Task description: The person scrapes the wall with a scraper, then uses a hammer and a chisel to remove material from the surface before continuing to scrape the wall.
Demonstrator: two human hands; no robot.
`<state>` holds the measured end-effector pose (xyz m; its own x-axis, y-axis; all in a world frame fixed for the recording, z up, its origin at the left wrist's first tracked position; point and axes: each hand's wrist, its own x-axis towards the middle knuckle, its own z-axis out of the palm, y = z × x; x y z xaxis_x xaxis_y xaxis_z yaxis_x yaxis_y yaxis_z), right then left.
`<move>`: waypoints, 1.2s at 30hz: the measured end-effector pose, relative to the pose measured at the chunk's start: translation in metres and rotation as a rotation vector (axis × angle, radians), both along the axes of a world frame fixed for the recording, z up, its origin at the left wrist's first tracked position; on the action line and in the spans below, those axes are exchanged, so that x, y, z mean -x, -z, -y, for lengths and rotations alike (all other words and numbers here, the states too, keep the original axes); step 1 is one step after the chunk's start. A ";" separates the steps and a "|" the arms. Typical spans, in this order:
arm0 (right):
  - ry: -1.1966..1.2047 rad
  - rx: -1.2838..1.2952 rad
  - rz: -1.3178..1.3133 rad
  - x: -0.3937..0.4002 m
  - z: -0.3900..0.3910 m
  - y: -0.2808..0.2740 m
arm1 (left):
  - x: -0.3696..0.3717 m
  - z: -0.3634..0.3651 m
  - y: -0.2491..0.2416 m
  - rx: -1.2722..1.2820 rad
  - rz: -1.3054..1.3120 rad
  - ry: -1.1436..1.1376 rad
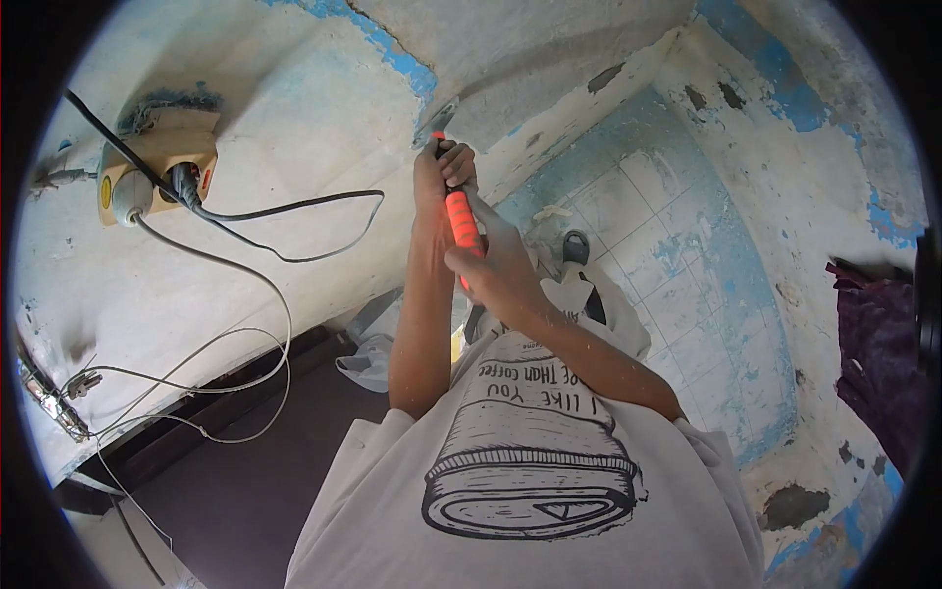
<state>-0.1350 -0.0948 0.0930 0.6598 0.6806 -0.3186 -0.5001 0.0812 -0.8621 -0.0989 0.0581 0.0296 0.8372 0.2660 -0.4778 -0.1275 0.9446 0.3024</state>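
A long-handled scraper (460,218) with an orange and black grip slants up the middle of the view. My left hand (433,175) is closed around the upper part of its handle, just below the blade. Lower down, my right hand (498,263) wraps the end of the same handle. The flat metal blade (446,115) meets the wall (324,108) right by a ragged edge where pale coating gives way to blue paint (417,74).
At left, a wall socket (201,147) holds plugs with black and white cables looping down. Below is a dark brown surface (245,481) beside a white plastic bag (368,363). Tiled floor (677,245) lies right of my feet; purple cloth (873,348) hangs far right.
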 end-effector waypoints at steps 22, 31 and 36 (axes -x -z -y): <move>0.059 0.045 0.136 0.008 -0.017 0.023 | 0.001 -0.004 0.017 0.030 -0.008 -0.002; 0.035 0.038 0.087 0.007 -0.011 0.011 | 0.006 -0.003 0.007 0.040 0.031 -0.008; -0.024 0.011 -0.029 0.000 -0.007 0.004 | 0.007 -0.003 0.016 -0.018 -0.002 -0.005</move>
<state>-0.1346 -0.0880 0.0887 0.6339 0.6923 -0.3449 -0.5268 0.0600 -0.8479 -0.1059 0.0608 0.0140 0.8348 0.2788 -0.4748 -0.1319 0.9385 0.3192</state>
